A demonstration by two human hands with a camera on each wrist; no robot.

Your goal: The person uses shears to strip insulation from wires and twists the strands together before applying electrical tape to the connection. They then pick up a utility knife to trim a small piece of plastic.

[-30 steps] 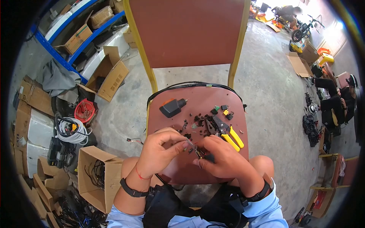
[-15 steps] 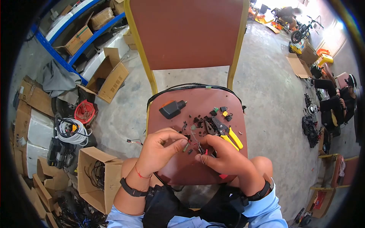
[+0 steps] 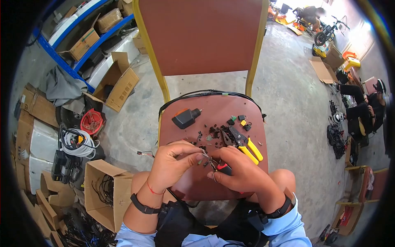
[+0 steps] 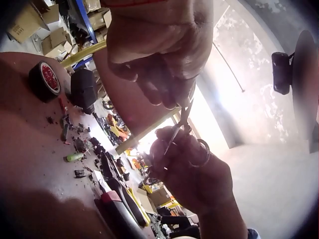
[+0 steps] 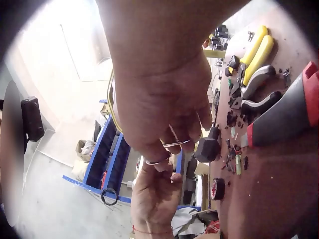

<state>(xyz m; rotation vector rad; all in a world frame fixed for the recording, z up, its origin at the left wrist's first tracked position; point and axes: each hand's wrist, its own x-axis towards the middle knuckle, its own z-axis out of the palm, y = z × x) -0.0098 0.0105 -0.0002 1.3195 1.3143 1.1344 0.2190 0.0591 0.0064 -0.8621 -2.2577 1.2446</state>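
Note:
Both hands meet over the chair seat (image 3: 189, 181). My right hand (image 3: 240, 168) grips small metal scissors (image 4: 183, 117), thumb and fingers at the handle loops, with the blades reaching toward the other hand. The left hand (image 3: 175, 160) pinches a small thin piece right at the scissors' tips; I cannot tell what it is, as the fingers cover most of it. Under the right hand lies a red-and-black handled tool (image 5: 284, 107). Wire strippers (image 3: 249, 150) with yellow handles lie just beyond, among black scraps (image 3: 212, 133).
On the seat are a black-and-orange block (image 3: 186, 118), a tape roll (image 4: 46, 81) and small connectors (image 3: 243, 122). Black cable (image 3: 210, 93) runs along its back edge. An open cardboard box (image 3: 108, 189) stands at the left; a seated person (image 3: 366, 109) is at far right.
Half a second ago the hands were slightly farther apart; the right hand has come back toward the left fingertips. Its thumb now stands farther from its fingers. The left hand has barely moved.

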